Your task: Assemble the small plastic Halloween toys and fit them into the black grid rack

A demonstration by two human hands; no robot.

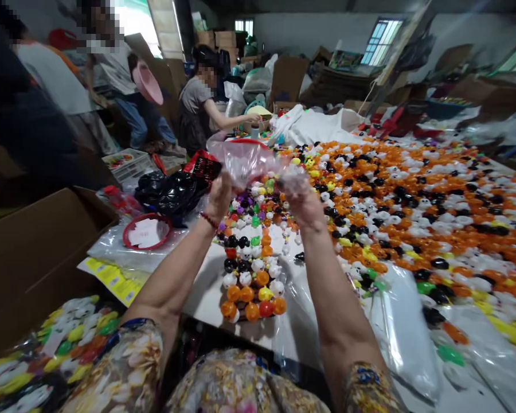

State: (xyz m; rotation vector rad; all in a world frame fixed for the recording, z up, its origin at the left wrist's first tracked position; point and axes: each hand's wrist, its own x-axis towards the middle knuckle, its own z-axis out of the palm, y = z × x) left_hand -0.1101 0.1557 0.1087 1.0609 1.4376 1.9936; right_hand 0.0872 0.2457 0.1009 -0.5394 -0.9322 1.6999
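A clear plastic bag [245, 158] is stretched out over the table in front of me. My left hand [221, 196], with a red bead bracelet at the wrist, grips its near left side. Motion blurs my right hand [303, 201], whose fingers are closed around crumpled clear plastic at the bag's right end. Between my forearms lie small round toys [251, 294] in orange, white, black, yellow and red, set in rough rows. Smaller colourful pieces [258, 209] lie farther off, below the bag.
A large spread of Halloween-coloured toys [395, 195] covers the right side. Flat plastic bags [406, 332] are stacked at front right. On the left are a red basket of white slips [147, 232], a black plastic bag [172, 192] and a cardboard box [38, 246]. Other people [198, 106] are beyond.
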